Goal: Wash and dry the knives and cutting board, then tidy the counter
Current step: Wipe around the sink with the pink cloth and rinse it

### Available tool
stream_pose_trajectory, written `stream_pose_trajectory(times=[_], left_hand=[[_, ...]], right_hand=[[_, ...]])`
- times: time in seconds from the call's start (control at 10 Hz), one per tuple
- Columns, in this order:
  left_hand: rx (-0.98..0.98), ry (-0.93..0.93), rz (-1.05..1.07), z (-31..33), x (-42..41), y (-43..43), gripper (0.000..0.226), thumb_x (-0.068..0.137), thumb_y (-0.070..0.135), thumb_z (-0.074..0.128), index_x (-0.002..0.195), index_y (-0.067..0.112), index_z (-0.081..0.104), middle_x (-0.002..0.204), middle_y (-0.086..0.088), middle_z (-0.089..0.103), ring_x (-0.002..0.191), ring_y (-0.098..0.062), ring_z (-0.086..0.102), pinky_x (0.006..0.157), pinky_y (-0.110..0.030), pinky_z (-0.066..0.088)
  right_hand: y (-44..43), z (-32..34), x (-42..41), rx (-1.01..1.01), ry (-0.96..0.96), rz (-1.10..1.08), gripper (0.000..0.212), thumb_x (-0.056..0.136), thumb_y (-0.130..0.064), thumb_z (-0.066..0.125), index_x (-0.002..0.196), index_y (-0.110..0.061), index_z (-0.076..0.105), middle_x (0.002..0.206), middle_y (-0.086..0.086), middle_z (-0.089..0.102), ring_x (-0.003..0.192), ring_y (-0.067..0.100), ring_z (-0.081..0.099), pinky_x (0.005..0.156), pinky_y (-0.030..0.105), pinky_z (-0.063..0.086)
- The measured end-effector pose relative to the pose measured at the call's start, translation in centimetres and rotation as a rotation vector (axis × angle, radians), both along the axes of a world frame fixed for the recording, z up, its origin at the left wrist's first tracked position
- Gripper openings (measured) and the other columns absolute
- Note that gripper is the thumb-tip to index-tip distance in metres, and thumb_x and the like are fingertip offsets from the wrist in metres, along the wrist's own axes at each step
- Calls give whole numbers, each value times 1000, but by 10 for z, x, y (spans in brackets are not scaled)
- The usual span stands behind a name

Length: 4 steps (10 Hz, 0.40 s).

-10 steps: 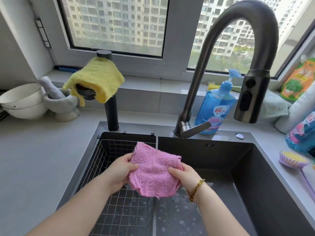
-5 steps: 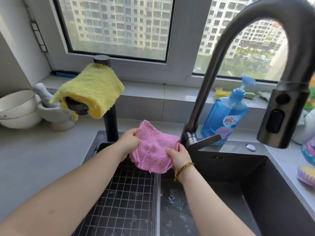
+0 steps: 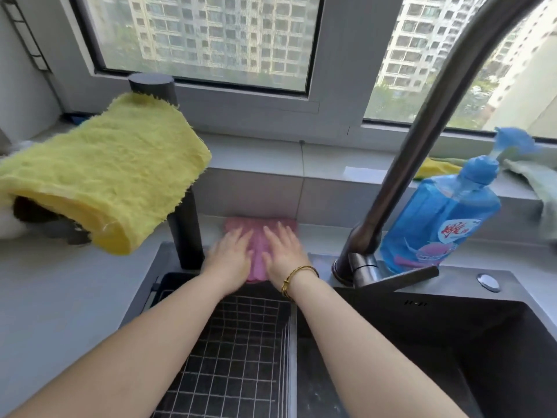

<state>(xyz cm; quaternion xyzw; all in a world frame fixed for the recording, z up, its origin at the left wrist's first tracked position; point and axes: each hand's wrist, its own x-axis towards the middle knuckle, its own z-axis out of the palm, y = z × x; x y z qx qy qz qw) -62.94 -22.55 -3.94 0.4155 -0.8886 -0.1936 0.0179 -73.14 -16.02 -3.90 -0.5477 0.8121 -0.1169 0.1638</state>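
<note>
A pink cloth (image 3: 258, 251) lies flat on the counter strip behind the sink, between the black post and the faucet base. My left hand (image 3: 230, 256) rests palm down on its left part, fingers spread. My right hand (image 3: 284, 251), with a gold bracelet at the wrist, presses flat on its right part. Neither hand grips the cloth. No knife or cutting board is in view.
A yellow cloth (image 3: 105, 179) hangs over the arm of a black post (image 3: 184, 224) at the left. The dark faucet (image 3: 422, 131) arches overhead at the right, beside a blue soap bottle (image 3: 437, 218). Below are the wire basket (image 3: 229, 366) and the dark sink (image 3: 452, 357).
Both hands carried the pink cloth up from over the sink and laid it flat on the counter behind it. The fingers have let go and now lie flat on top.
</note>
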Motion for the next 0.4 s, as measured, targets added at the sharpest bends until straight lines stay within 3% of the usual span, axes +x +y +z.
stream_pose_trajectory(times=[0.2,0.3,0.4], left_hand=[[-130,-234,-96,-11,-5,-23,50,101,27,19,149,15,5,157,-3,0,144,-16,1,115,-34,1],[-129,-218,-86,-8,-9,-21,51,102,27,18,148,14,4,157,-3,1,144,-16,2,115,-31,3],[-107,-139,-35,-2,-5,-16,52,101,29,26,148,15,11,156,-4,9,142,-19,13,113,-30,11]], right_hand=[[-12,-17,-11,195,136,5,60,98,-39,25,148,-13,3,156,10,-5,144,22,-6,117,34,-7],[-12,-13,-8,195,114,-6,61,98,-40,23,148,-13,1,156,9,-6,144,21,-7,116,34,-8],[-2,-5,-7,68,32,-40,60,97,-34,33,147,-14,8,156,9,-2,144,21,0,116,31,-1]])
